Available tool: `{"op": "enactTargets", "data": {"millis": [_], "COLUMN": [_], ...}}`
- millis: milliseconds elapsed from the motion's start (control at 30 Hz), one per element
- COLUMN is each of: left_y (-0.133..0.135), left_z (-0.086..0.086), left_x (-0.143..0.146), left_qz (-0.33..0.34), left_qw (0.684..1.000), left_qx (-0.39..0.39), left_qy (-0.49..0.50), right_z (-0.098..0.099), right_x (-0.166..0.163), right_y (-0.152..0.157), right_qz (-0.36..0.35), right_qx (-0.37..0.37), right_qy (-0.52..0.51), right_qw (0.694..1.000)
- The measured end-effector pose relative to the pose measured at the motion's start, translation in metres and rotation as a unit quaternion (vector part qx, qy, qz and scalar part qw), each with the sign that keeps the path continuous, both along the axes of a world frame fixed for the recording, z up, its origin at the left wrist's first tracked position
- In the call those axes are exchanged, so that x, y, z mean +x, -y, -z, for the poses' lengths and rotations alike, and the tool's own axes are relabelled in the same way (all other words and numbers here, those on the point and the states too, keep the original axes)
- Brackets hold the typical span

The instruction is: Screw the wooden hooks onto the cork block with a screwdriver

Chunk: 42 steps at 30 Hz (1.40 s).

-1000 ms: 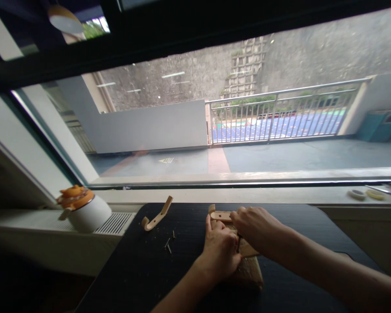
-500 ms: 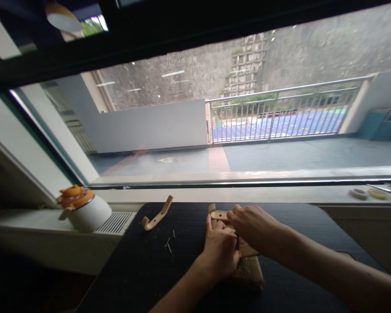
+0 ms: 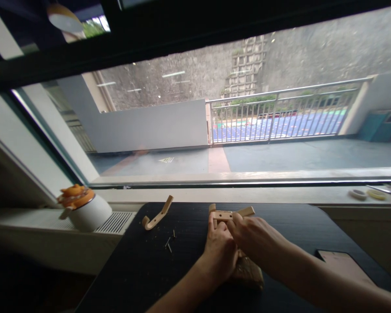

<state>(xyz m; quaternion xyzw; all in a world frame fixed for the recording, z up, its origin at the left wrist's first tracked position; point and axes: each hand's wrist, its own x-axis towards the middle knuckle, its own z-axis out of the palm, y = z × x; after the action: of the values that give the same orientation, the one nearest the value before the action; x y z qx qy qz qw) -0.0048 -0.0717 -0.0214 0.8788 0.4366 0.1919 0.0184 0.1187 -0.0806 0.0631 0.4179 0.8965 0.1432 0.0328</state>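
A light wooden hook (image 3: 224,215) with screw holes and an upturned end lies across the near-middle of the table. My left hand (image 3: 220,252) is closed, its fingers pressed against the hook's left part. My right hand (image 3: 252,234) is closed too, with its fingertips at the hook's middle, right beside the left fingers. Most fingertips are hidden behind the knuckles. Under and below my hands is a brown wooden block (image 3: 249,274), partly covered by them. A second wooden hook (image 3: 157,219) rests on the table to the left, with several screws (image 3: 168,244) in front of it.
The black table (image 3: 143,269) stands against the window sill (image 3: 189,194). A phone (image 3: 343,265) lies by my right forearm. At left, a white pot with an orange lid (image 3: 89,211) sits on a ledge. Tape rolls (image 3: 358,194) are on the sill at right.
My right hand has shifted slightly down and right, uncovering the hook's right end. The light wooden piece under it is now hidden. More of the phone shows.
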Motion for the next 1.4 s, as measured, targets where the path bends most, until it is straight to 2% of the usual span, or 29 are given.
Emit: {"op": "enactTargets", "data": {"millis": [233, 400, 633, 1267, 1400], "left_y": [-0.002, -0.004, -0.004, -0.003, -0.003], "left_z": [-0.004, -0.007, -0.004, -0.011, -0.011], "left_x": [-0.003, -0.006, -0.005, -0.004, -0.003], "left_qz": [0.021, 0.028, 0.021, 0.017, 0.015], "left_qw": [1.0, 0.999, 0.999, 0.998, 0.997], "left_qx": [-0.01, -0.041, -0.03, -0.056, -0.058], "left_qy": [-0.004, -0.017, -0.023, -0.036, -0.048], "right_z": [0.007, -0.003, -0.019, -0.035, -0.032], "right_x": [0.006, 0.018, 0.026, 0.02, 0.019], "right_y": [-0.002, -0.011, -0.006, -0.01, -0.013], "right_qz": [0.008, -0.016, -0.022, -0.004, -0.001], "right_qx": [-0.007, -0.025, -0.064, -0.074, -0.071], "right_qy": [-0.021, -0.039, -0.063, -0.026, -0.02], "right_qw": [1.0, 0.999, 0.996, 0.997, 0.997]}}
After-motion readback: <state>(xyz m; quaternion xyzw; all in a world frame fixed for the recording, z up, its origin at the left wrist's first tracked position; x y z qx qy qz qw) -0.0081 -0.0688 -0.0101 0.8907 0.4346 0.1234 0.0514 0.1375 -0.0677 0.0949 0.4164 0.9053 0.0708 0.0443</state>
